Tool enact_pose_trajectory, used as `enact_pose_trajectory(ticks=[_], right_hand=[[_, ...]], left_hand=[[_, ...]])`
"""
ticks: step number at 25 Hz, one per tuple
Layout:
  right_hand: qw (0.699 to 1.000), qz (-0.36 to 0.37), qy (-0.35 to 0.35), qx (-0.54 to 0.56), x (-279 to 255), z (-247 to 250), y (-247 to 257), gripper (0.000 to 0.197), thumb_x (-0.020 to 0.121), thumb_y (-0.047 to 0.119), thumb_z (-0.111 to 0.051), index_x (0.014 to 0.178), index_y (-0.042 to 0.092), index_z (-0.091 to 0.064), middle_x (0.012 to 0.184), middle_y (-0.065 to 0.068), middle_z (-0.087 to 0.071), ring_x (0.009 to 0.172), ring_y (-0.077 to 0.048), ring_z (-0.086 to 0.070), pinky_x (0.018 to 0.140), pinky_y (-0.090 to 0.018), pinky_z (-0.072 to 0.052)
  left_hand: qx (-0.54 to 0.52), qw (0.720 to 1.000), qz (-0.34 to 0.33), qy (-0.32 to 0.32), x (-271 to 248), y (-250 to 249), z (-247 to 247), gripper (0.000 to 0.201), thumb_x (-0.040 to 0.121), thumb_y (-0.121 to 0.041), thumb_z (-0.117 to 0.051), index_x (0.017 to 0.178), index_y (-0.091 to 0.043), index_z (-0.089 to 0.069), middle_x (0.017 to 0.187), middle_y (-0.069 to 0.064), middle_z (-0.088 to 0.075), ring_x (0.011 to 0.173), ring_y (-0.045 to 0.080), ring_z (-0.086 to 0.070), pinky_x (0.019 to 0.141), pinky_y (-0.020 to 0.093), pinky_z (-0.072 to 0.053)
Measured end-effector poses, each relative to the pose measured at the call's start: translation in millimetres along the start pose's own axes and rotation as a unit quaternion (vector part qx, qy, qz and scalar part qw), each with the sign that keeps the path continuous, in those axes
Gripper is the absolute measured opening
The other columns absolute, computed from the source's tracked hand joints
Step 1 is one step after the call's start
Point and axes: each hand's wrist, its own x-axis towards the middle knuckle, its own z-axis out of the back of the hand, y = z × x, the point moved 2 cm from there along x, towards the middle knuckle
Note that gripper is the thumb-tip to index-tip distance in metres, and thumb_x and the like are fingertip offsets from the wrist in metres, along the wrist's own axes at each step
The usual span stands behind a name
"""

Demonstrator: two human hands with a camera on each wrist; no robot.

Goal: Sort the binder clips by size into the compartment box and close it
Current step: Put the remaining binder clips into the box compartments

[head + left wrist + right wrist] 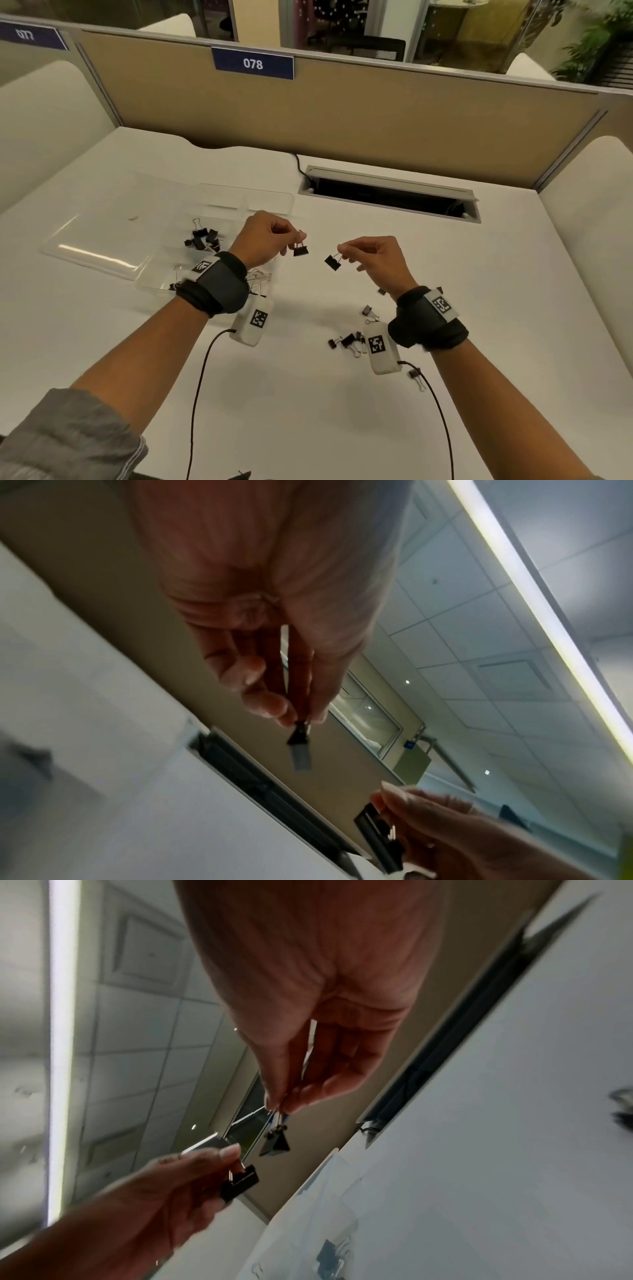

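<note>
Both hands are raised above the white desk, each pinching a black binder clip by its wire handles. My left hand (274, 236) holds one clip (300, 250), seen hanging from its fingertips in the left wrist view (297, 735). My right hand (373, 253) holds another clip (333, 262), which dangles below its fingers in the right wrist view (276, 1144). The two clips hang a short way apart. A clear compartment box (239, 202) lies open at the left with its lid (99, 243) flat, and several black clips (203, 238) sit in one compartment.
Several loose clips (352, 341) lie on the desk under my right wrist, one more (414, 375) nearer me. A cable slot (390, 197) opens in the desk at the back, before a tan partition (342, 113). Wrist camera cables trail toward me.
</note>
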Motion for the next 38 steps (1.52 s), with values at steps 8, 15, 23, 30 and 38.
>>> enact_pose_trajectory(ticks=[8,15,23,30,38], right_hand=[[0.983,0.075,-0.010,-0.168,73.4,-95.6,19.5,0.013,0.084,0.025,-0.074,0.090,0.015,-0.077,0.084,0.002,-0.075,0.076,-0.007,-0.069,0.080,-0.026,-0.058],[0.978,0.033,0.011,-0.207,93.1,-117.4,8.8,0.030,0.091,0.036,-0.063,0.115,0.020,-0.068,0.104,0.002,-0.074,0.094,-0.012,-0.068,0.089,-0.033,-0.054],[0.966,0.015,-0.048,-0.255,32.9,-26.2,-21.8,0.022,0.090,0.035,-0.063,0.106,0.021,-0.072,0.098,0.008,-0.073,0.088,-0.007,-0.066,0.083,-0.029,-0.054],[0.951,-0.060,-0.082,-0.291,-49.0,75.8,-63.0,0.017,0.088,0.031,-0.066,0.102,0.024,-0.071,0.094,0.011,-0.072,0.088,-0.007,-0.067,0.083,-0.030,-0.054],[0.900,-0.198,0.072,-0.383,-107.9,134.9,-109.4,0.055,0.071,0.046,-0.080,0.120,0.031,-0.060,0.108,0.009,-0.064,0.094,-0.013,-0.063,0.085,-0.033,-0.052]], left_hand=[[0.150,0.987,0.028,-0.044,43.0,49.1,76.1,0.021,0.088,-0.026,-0.068,0.075,-0.010,-0.075,0.064,-0.002,-0.067,0.058,0.013,-0.065,0.056,0.019,-0.043],[0.246,0.966,0.067,0.033,57.7,71.6,73.3,0.036,0.094,-0.039,-0.055,0.080,-0.010,-0.074,0.075,0.004,-0.070,0.071,0.025,-0.066,0.069,0.035,-0.054],[0.231,0.972,0.037,-0.027,21.1,35.5,39.8,0.024,0.090,-0.039,-0.058,0.096,-0.021,-0.073,0.097,-0.001,-0.070,0.091,0.023,-0.064,0.079,0.034,-0.051],[0.212,0.973,-0.016,0.092,-28.7,-0.5,-61.3,0.026,0.089,-0.044,-0.059,0.102,-0.024,-0.069,0.098,-0.005,-0.067,0.094,0.018,-0.061,0.083,0.036,-0.052],[0.382,0.889,0.039,0.248,-77.3,19.9,-145.0,0.051,0.086,-0.032,-0.063,0.131,-0.017,-0.046,0.130,0.006,-0.049,0.116,0.027,-0.051,0.095,0.037,-0.045]])
